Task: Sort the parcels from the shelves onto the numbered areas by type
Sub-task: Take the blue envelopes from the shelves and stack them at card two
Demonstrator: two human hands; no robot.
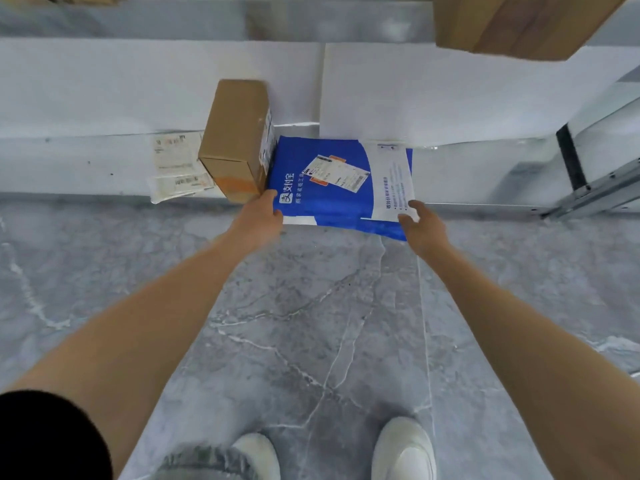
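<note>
Blue parcel [332, 181], left hand [263, 213] pinching, right hand [420, 223] at its edge (grip unclear), may tip the neighbouring box [235, 140] if dragged.

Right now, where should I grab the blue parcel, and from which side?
Probably its two near corners, from the front, where the left hand and right hand are. The blue parcel lies flat with its near edge overhanging the shelf, so fingers can slip under; the cardboard box crowds its left side.

Blue mailer bag [332, 181] overhangs shelf [104, 168] front edge, cardboard box [235, 140] touching its left; L hand [259, 216] pinches left corner, R hand [420, 225] at right corner, grip unclear.
</note>
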